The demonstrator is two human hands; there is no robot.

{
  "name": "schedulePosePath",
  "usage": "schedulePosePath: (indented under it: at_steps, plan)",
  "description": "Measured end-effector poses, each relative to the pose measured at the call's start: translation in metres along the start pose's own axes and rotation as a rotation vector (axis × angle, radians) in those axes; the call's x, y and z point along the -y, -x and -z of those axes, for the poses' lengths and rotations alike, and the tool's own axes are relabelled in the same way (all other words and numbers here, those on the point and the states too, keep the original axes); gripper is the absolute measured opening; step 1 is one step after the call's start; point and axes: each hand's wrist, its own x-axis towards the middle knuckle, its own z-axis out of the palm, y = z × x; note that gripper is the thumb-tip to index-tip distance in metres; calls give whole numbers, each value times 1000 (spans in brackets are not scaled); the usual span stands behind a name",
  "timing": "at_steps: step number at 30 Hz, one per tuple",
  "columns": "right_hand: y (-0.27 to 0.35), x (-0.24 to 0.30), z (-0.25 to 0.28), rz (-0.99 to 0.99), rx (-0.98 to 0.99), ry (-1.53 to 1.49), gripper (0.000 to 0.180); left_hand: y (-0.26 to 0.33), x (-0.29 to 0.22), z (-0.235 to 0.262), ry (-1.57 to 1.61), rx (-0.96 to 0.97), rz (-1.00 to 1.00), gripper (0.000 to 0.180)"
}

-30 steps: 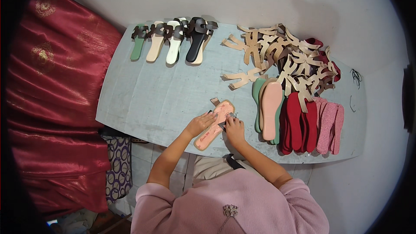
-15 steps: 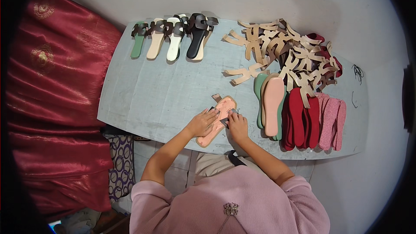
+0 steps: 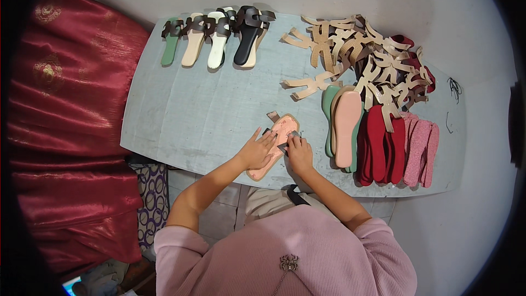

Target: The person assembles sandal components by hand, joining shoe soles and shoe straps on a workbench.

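A sandal sole (image 3: 284,126), pinkish on its upturned face with a tan rim, lies slanted near the table's front edge. Dark ends of a strap (image 3: 282,147) fold over its sides, and a brownish strap end (image 3: 273,116) sticks out at its upper left. My left hand (image 3: 257,151) rests on the sole's left side, fingers stretched and spread. At the right edge, my right hand (image 3: 299,154) has its fingers curled and closed on a strap end; its fingertips press against the sole.
Finished sandals (image 3: 193,40) stand in a row at the back left. Cut tan straps (image 3: 320,41) are heaped at the back right. Before them lie pink and green soles (image 3: 347,126), red soles (image 3: 376,142) and speckled pink soles (image 3: 415,151). A red curtain (image 3: 71,131) hangs at the left.
My left hand's fingers have spread and lifted a little on the sole. My right hand stays at the strap on the right edge. The whole view has shifted slightly.
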Motion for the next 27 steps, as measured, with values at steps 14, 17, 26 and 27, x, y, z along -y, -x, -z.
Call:
schedulePosePath:
  at_steps: [14, 17, 26, 27]
  plan:
    - [4, -5, 6, 40, -96, -23, 35, -2, -25, -1, -19, -5, 9, 59]
    - [1, -13, 6, 51, -57, -195, 33, -4, -25, -11, -73, -64, 39, 54]
    - [-46, -49, 20, 200, 143, -452, 5, -28, -44, -41, -59, -416, 367, 25]
    - [-51, -52, 19, 212, 200, -450, 6, -28, -48, -44, -56, -421, 371, 25]
